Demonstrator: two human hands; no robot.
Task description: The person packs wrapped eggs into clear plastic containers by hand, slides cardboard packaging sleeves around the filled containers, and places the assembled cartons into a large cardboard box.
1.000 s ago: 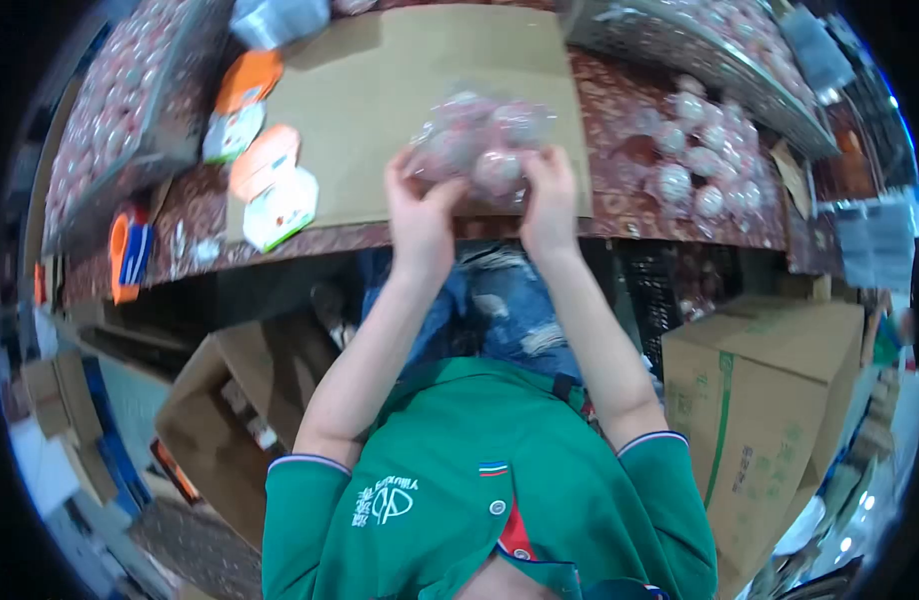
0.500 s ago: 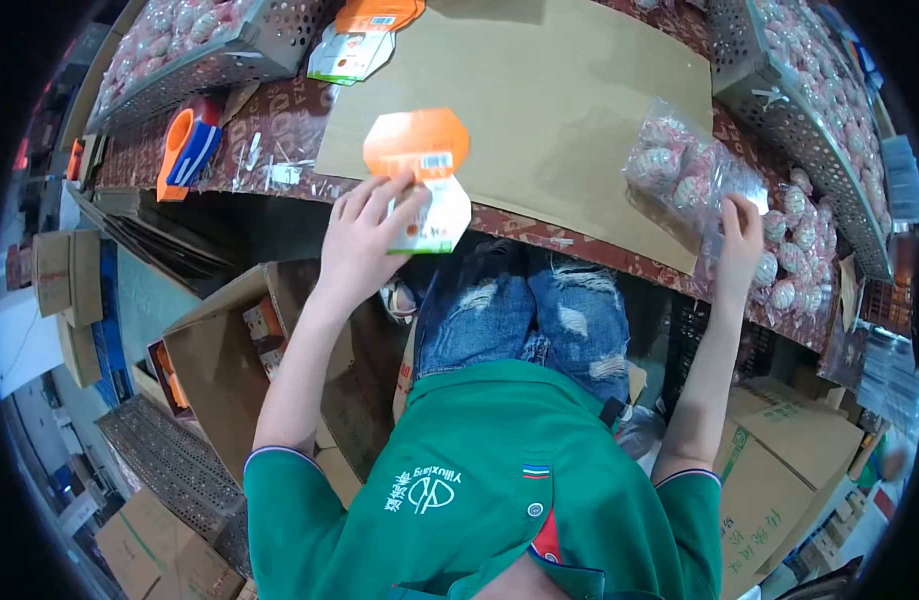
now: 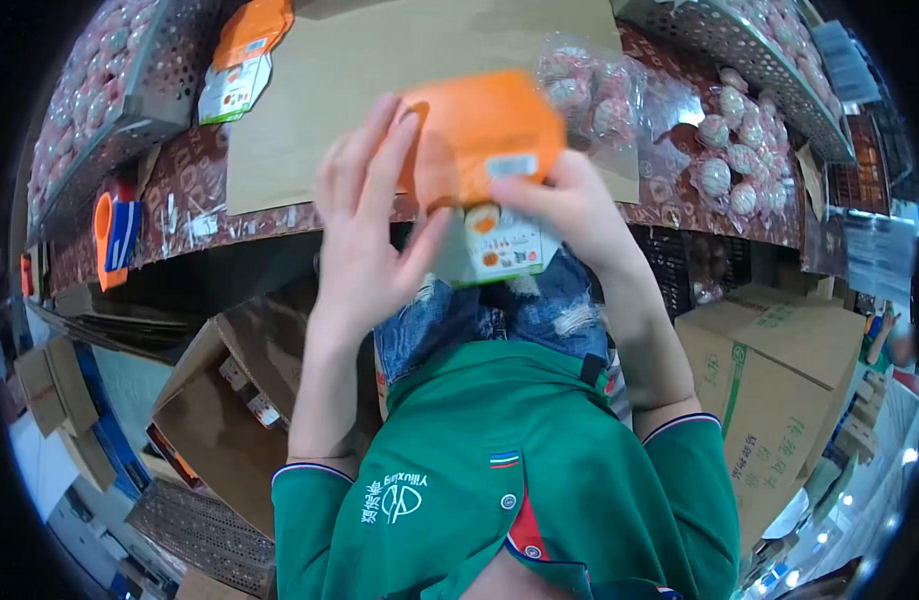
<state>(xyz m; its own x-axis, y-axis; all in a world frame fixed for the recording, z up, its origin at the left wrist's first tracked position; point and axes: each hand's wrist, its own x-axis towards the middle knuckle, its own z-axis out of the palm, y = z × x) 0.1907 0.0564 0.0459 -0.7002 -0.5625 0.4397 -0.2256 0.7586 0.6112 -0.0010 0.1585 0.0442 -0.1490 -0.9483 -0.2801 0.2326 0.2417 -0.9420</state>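
Observation:
An orange-and-white packaging card (image 3: 490,130) with a barcode is raised above the table's front edge. My right hand (image 3: 575,210) is closed on its right side, the thumb on the printed face. At the card's left side is my left hand (image 3: 365,210), blurred, with fingers and thumb spread apart; whether it touches the card I cannot tell. Behind the card a clear bag of wrapped round pieces (image 3: 592,95) lies on the cardboard sheet (image 3: 330,110). Similar orange-and-white cards (image 3: 242,65) are piled at the sheet's left.
Perforated crates of wrapped pieces stand at left (image 3: 165,90) and right (image 3: 780,75). A pile of loose wrapped pieces (image 3: 742,150) sits on the right of the table. An orange-and-blue tape dispenser (image 3: 118,235) is at the left edge. Cartons (image 3: 770,390) stand below.
My right hand has let go of the clear bag and moved left onto the card. My left hand has released its grip and spread its fingers. The camera view has shifted right.

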